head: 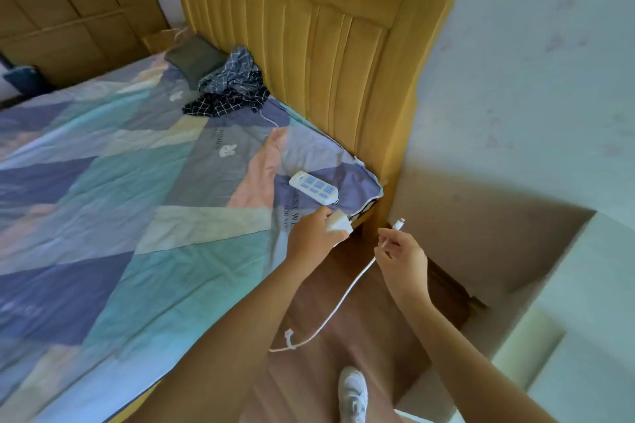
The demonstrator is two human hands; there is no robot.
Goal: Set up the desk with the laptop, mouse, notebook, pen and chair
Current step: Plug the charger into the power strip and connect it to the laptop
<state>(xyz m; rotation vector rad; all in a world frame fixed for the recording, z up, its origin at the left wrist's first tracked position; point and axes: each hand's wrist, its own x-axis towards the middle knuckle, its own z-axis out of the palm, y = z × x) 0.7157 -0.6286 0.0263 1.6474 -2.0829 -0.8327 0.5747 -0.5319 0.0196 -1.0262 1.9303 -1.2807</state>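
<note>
My left hand point(314, 236) grips a white charger plug point(340, 224) at the bed's near corner, just below a white power strip point(313, 188) lying on the quilt. My right hand point(400, 259) pinches the white charging cable point(338, 307) close to its connector end point(399, 224), which points up. The cable hangs in a loop down over the floor, with a tie around it near the bottom. No laptop, mouse, notebook, pen or chair is in view.
A bed with a patchwork quilt point(137, 199) and yellow padded headboard point(326, 55) fills the left. Checked clothes point(230, 86) and a grey pillow point(194, 58) lie at its head. A pale desk or cabinet edge point(567, 319) stands at right. Brown wood floor point(360, 336) and my white shoe point(353, 393) are below.
</note>
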